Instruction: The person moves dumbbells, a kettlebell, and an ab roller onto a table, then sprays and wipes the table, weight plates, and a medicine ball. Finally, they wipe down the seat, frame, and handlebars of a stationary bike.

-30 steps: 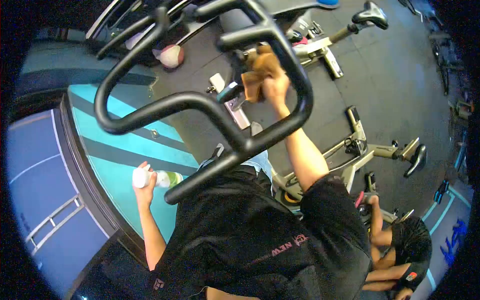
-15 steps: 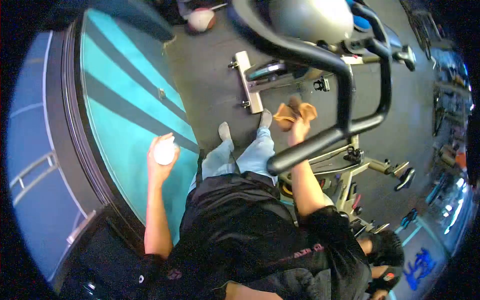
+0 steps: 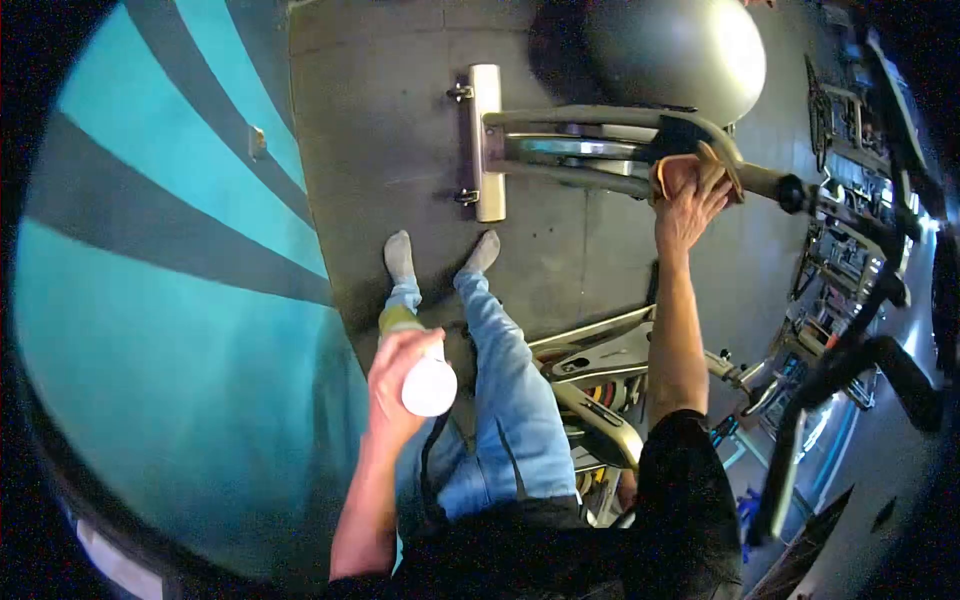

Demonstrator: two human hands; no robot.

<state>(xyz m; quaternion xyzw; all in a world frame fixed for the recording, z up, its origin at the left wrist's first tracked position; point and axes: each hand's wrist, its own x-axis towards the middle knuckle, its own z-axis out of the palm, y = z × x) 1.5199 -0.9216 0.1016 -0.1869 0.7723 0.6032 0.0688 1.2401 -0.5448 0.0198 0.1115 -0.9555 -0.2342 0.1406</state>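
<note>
In my left hand (image 3: pixel 393 385) is a bottle with a round white top (image 3: pixel 430 388), held upright in front of my legs. A yellow-green part shows just beyond the fingers, and I cannot make out whether it belongs to the bottle. My right hand (image 3: pixel 688 212) is spread over a tan-brown cloth (image 3: pixel 678 177), pressing it against the frame of an exercise bike (image 3: pixel 725 150). The fingers and palm hide part of the cloth and the frame beneath it.
The bike's front foot (image 3: pixel 488 140) stands on the dark floor ahead of my feet. Beyond the frame sits a large grey exercise ball (image 3: pixel 680 55). A striped teal wall (image 3: pixel 150 330) runs along my left. Another bike (image 3: pixel 600 360) is close on my right, and black handlebars (image 3: pixel 800 440) rise beside it.
My right hand has moved forward and right, bringing the cloth onto the bike frame. My left hand has come inward with the bottle. The view has shifted, and the handlebars are now at the right.
</note>
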